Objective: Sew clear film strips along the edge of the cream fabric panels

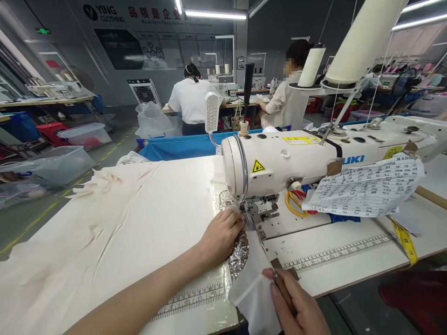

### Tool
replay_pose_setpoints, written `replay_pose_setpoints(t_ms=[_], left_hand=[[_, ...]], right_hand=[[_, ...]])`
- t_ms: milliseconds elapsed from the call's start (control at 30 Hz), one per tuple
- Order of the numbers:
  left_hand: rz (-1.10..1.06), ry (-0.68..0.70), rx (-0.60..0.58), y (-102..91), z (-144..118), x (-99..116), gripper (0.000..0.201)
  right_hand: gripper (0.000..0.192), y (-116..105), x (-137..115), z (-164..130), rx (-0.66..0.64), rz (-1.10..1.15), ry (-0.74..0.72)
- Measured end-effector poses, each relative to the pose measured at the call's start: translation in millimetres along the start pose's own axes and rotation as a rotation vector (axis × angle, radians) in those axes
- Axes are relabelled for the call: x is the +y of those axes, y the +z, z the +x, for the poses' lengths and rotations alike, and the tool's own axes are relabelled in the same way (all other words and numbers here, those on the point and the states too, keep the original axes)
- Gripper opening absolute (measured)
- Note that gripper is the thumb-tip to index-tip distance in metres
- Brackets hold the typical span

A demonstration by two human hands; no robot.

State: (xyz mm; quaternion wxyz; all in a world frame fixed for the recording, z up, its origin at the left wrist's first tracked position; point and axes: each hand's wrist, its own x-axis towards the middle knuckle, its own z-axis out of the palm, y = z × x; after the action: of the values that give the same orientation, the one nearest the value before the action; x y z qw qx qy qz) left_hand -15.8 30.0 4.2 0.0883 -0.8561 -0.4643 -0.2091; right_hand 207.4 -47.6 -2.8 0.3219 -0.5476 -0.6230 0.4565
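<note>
left hand [222,232], six o'clock, curls over white cloth [256,266], apparently steadying it, grip unclear; right hand [296,298], five o'clock, holds wooden-handled tool [284,289], likely for guiding.

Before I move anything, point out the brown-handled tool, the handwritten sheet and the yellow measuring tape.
Brown-handled tool [284,290]: head view, on the handle.
Handwritten sheet [366,188]: head view, middle of its written face.
Yellow measuring tape [404,243]: head view, on its hanging length.

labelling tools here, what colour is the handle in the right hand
The handle is brown, seen in the head view.
</note>
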Motion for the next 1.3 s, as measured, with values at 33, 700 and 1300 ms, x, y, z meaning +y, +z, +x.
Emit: replay_pose_setpoints(t_ms=[33, 700, 1300], left_hand=[[-0.005, 0.0, 0.001, -0.1, -0.1, 0.2, 0.03], [-0.039, -0.1, -0.081, -4.5, 4.5, 1.1, 0.03], [-0.369, -0.374, 0.057, 8.9, 18.8, -27.0, 0.016]], right_hand=[[0.037, 0.0, -1.2, 1.8, -0.002, -0.01, -0.01], [0.028, 10.9, -18.9, 23.9, -0.01, -0.292, -0.501], [0.03, 14.8, -14.5, 49.0, 0.289, -0.651, -0.6]])
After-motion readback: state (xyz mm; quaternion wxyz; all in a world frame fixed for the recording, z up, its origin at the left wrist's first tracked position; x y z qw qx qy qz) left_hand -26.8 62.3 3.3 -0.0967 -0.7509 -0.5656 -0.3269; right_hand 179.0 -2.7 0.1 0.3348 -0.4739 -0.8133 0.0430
